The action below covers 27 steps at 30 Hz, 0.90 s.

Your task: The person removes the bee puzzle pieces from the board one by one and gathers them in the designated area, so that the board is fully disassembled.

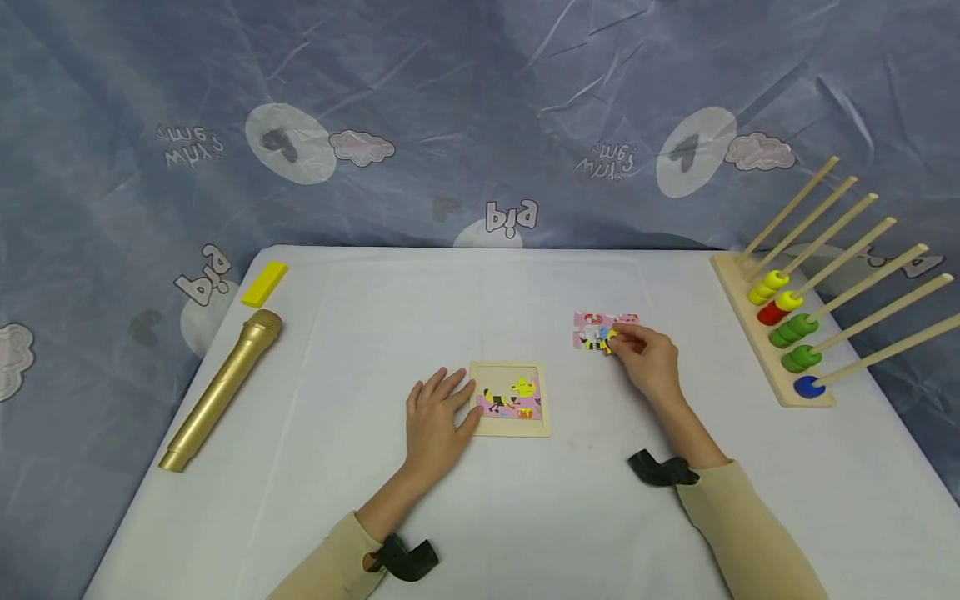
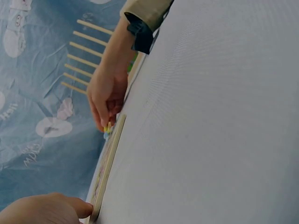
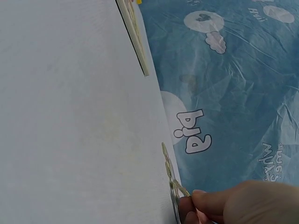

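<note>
A square wooden puzzle tray (image 1: 511,432) lies at mid-table, its lower part filled with pink pieces showing a bee and a yellow shape. Spread at the tray's left edge, my left hand (image 1: 438,421) touches the rim with its thumb. To the right lies a group of loose pink puzzle pieces (image 1: 587,320). There my right hand (image 1: 651,360) pinches a puzzle piece (image 3: 182,188) between thumb and finger, tilted up from the others in the right wrist view. The fingers partly hide that piece in the head view.
A wooden bead rack (image 1: 772,350) with upright sticks and coloured beads stands on the right. On the left lie a gold microphone (image 1: 221,392) and a yellow block (image 1: 264,284). Behind the white table (image 1: 412,292) hangs a blue-grey printed cloth (image 1: 465,100).
</note>
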Available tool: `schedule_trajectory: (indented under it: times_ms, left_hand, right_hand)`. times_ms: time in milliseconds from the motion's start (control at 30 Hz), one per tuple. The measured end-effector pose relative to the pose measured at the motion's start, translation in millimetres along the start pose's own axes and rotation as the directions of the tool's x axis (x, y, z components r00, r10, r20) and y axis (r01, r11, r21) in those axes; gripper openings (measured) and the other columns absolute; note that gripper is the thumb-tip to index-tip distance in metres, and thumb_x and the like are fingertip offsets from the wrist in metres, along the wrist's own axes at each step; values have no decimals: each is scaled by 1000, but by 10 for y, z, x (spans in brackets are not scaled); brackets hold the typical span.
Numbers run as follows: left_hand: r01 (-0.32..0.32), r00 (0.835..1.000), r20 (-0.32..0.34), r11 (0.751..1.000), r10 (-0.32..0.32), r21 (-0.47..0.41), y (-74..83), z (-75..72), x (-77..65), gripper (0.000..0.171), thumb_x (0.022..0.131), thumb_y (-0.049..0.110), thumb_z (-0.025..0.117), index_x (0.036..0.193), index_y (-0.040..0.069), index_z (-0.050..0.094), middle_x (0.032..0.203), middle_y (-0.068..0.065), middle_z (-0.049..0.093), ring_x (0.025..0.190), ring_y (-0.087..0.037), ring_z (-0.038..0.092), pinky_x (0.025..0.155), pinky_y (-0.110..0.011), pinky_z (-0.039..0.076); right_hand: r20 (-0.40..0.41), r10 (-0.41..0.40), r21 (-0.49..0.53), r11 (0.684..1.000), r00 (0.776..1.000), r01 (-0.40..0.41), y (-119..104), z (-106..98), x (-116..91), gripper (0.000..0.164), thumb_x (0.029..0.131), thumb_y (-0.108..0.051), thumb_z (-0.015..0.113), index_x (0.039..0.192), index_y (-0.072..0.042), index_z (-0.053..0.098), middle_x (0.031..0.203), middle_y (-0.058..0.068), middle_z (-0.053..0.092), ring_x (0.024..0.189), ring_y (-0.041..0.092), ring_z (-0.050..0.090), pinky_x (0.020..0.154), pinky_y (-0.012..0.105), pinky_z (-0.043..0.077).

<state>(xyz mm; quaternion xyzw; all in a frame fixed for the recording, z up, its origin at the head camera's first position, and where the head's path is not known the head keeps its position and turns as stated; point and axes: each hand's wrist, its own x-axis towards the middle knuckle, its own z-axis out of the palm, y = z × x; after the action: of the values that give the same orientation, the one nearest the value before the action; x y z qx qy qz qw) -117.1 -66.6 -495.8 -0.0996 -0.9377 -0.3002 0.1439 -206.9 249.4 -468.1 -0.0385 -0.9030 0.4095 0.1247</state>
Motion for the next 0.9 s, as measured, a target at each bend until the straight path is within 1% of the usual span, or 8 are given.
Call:
schedule_trajectory:
  times_ms: [167,233,333,533,767,900]
  left_hand:
    - [3,1000,2,1000,-3,-3,-10,3,0,39,87,28,72,122,10,70,138,-6,60,137,-29,44,112,-58,24]
    - [1,1000,1,1000,-1,-4,-9,2,1,39,87,28,72,122,10,70,138,-6,60,137,-29,44,112,-58,24]
    - [-1,1000,2,1000,1,-4,-5,0,1,39,87,28,72,122,10,70,138,-6,60,137,-29,44,112,-58,24]
    - [-5,1000,-1,1000,5,-4,-9,2,-4,39,86,28,73,121,10,70,137,-6,60,136,-30,45,111,-59,25]
    - [-14,1000,-11,1000,14,2,-16,7,-7,39,86,28,72,121,10,70,137,-6,61,136,-30,45,111,-59,26]
    - [-14,1000,-13,1000,14,0,-11,7,-5,39,86,28,72,121,10,70,137,-6,61,135,-30,46,110,-59,26]
  right_hand:
    - [-21,-39,-42,998,999,38,24,36,-4,26,90,-7,68,114,2,70,92,18,71,74,9,55,60,7,38]
    - [-22,-49,-54,997,999,48,30,42,-8,25,90,-7,68,114,2,70,92,19,70,77,15,56,61,7,38]
    - [-16,-62,-71,996,998,61,35,41,-19,25,90,-6,68,113,3,70,92,19,69,79,20,57,62,8,37]
    - [-12,-89,-107,990,996,87,50,42,-33,23,88,-5,69,109,4,71,90,18,68,78,21,57,62,11,37]
    - [-18,-81,-130,989,997,78,47,49,-22,21,88,-5,69,107,4,71,90,17,66,78,21,57,62,11,37]
    - [-26,-100,-138,986,995,96,42,41,-11,21,87,-3,69,106,4,71,89,18,66,78,23,58,63,13,37]
